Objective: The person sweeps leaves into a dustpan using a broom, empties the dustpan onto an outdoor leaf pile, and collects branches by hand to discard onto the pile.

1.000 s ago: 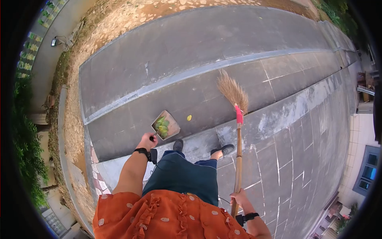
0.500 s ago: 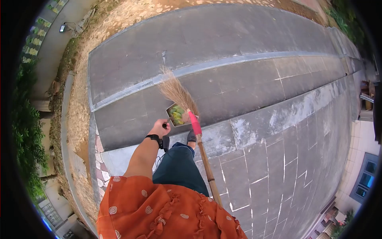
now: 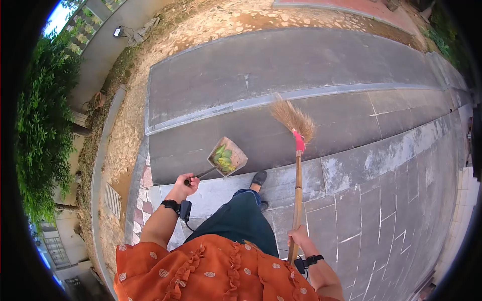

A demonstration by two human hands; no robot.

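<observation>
Broom (image 3: pixel 299 175): swung off dustpan (image 3: pixel 239 158) | left hand (image 3: pixel 184 189): gripping dustpan | right hand (image 3: pixel 300 236): gripping broom

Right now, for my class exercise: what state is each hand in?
Left hand: closed around the dark handle of a square dustpan holding green leaves.
Right hand: closed around the brown pole of a straw broom.

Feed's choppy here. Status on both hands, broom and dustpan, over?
Left hand gripping dustpan by its handle, leaves inside. Right hand gripping broom, bristles apart from dustpan. No obstacle visible between them.
</observation>
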